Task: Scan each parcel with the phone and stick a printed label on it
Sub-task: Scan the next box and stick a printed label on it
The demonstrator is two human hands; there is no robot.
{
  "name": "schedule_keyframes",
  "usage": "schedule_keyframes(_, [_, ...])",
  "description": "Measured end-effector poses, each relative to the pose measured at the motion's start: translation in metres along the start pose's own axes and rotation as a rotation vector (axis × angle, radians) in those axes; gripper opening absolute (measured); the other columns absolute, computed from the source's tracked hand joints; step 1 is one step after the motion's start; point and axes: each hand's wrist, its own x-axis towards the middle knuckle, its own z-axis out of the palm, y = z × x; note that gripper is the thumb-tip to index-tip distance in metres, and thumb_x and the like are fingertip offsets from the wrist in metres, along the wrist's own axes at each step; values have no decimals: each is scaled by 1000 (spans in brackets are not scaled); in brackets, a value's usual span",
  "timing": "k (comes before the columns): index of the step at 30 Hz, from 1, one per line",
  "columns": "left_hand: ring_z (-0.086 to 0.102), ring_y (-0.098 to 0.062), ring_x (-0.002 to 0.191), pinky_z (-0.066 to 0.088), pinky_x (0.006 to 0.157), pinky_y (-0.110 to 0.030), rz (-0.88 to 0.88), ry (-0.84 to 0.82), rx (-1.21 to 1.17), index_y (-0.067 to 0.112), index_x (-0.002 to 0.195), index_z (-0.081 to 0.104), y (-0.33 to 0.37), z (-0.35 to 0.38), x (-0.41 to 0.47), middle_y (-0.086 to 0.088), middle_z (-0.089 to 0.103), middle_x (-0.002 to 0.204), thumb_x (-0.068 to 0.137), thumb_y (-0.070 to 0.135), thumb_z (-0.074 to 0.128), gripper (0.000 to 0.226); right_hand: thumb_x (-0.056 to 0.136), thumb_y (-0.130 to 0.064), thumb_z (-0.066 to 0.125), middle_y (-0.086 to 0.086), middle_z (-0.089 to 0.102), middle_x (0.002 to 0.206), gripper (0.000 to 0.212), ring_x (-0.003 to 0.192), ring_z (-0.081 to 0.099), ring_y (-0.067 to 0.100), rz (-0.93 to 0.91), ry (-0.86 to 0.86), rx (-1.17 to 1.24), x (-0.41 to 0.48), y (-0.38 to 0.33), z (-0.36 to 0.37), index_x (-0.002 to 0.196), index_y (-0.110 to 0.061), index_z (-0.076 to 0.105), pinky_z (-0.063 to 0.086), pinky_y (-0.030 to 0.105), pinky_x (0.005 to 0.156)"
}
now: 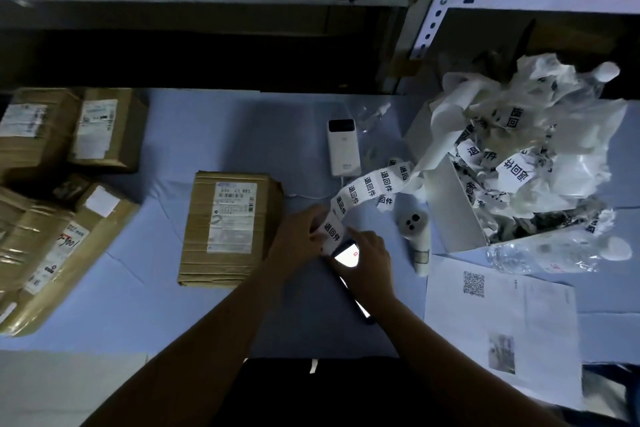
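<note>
A brown cardboard parcel (228, 229) with a white shipping label lies in the middle of the table. Just to its right, my left hand (301, 239) pinches the end label of a printed label strip (360, 194) that runs up and right toward a white box. My right hand (372, 256) holds the phone (346, 253), whose lit screen faces up, and its fingers touch the same end label. The phone's lower part shows below my right wrist.
Several taped brown parcels (62, 163) are stacked at the left. A white power bank (343, 146) lies behind the strip. A white box (460, 215) overflows with crumpled label backing. A white handheld device (417, 236), a plastic bottle (530, 256) and printed sheets (502, 322) lie right.
</note>
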Motion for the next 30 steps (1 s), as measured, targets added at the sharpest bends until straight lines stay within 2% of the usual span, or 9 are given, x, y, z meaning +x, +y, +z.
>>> schedule_keyframes(2, [66, -2, 84, 52, 66, -9, -39, 137, -173, 18, 123, 63, 8, -9, -1, -4, 71, 106, 85, 7, 74, 41, 83, -40, 80, -4, 65, 111, 51, 102, 60, 15, -20, 47, 155, 1, -14, -2, 128, -22, 65, 48, 28, 86])
schedule_keyframes(5, [69, -5, 83, 54, 64, -14, -63, 329, -485, 19, 113, 66, 27, -29, -1, -6, 70, 103, 86, 5, 74, 31, 89, -25, 75, -1, 71, 100, 23, 90, 65, 14, -69, 114, 291, 5, -37, -7, 110, -16, 71, 42, 12, 73])
schedule_keyframes(8, [72, -12, 85, 58, 68, -24, -92, 431, -590, 23, 105, 72, 39, -50, -2, -1, 75, 96, 88, 15, 75, 19, 93, -25, 71, -6, 74, 100, 13, 90, 67, 5, -52, 34, 375, 6, -59, -13, 105, -20, 73, 41, 7, 71])
schedule_keyframes(12, [74, -17, 91, 61, 69, -29, -112, 268, -901, 26, 116, 69, 48, -79, -6, 1, 77, 96, 90, 19, 74, 28, 93, -25, 73, -17, 71, 79, 9, 75, 66, -1, -15, 123, 601, 5, -86, -26, 87, -30, 71, 47, 11, 66])
schedule_keyframes(17, [74, -21, 96, 60, 81, -27, 94, -3, -792, 30, 123, 66, 39, -101, -23, -6, 77, 95, 76, 4, 85, 57, 95, -21, 71, -7, 73, 82, 9, 75, 67, 8, 30, 259, 798, 3, -111, -41, 94, -13, 75, 53, 26, 69])
schedule_keyframes(20, [74, -25, 96, 60, 78, -30, 150, 41, -856, 27, 116, 71, 40, -109, -32, -5, 76, 92, 79, -2, 81, 48, 91, -22, 76, 7, 68, 97, 13, 86, 67, 16, 45, 260, 812, -2, -123, -43, 94, -9, 75, 55, 37, 76])
schedule_keyframes(22, [73, -28, 99, 61, 78, -39, 106, 127, -978, 25, 108, 75, 43, -115, -35, 0, 76, 99, 82, 0, 77, 36, 88, -26, 80, 4, 63, 101, 9, 91, 65, 15, -11, 218, 733, -9, -129, -42, 85, -18, 75, 54, 42, 80])
schedule_keyframes(25, [73, -29, 98, 62, 79, -49, 56, 235, -1045, 16, 108, 74, 45, -126, -35, -3, 75, 108, 90, 5, 72, 22, 89, -31, 77, -8, 68, 106, 7, 103, 67, 16, -110, 153, 652, -18, -131, -42, 91, -25, 76, 54, 44, 89])
schedule_keyframes(30, [73, -17, 101, 62, 74, -33, 90, 134, -981, 24, 127, 66, 47, -140, -42, -2, 69, 120, 90, 13, 73, 39, 96, -33, 68, -3, 77, 92, 14, 91, 73, 16, -123, 156, 747, -28, -145, -50, 90, -24, 77, 56, 38, 83])
